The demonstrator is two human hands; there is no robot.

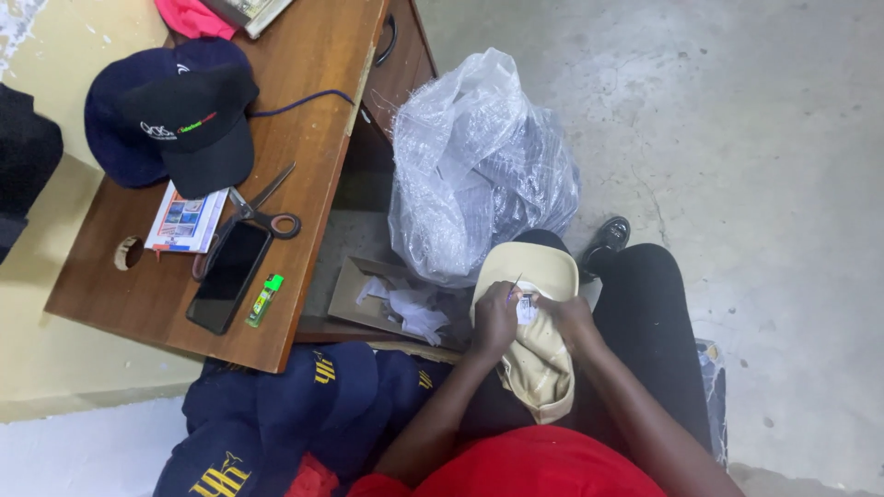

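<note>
1. At the worktop's (304,83) left edge we see a navy cap (115,120) with a black cap (198,124) overlapping it.
2. Toward the front edge lie a booklet (184,221), scissors (258,212), a dark phone (228,276) and a green lighter (265,299).
3. Below the front corner, navy caps (276,414) are piled on the floor.
4. Past the worktop's right edge stands a clear plastic bag (479,166).
5. On our lap rests the cream cap (534,350); our left hand (494,320) pinches a thin needle (514,287) at its small white label (527,308).
6. Our right hand (573,317) grips the cap just beside that label.
</note>
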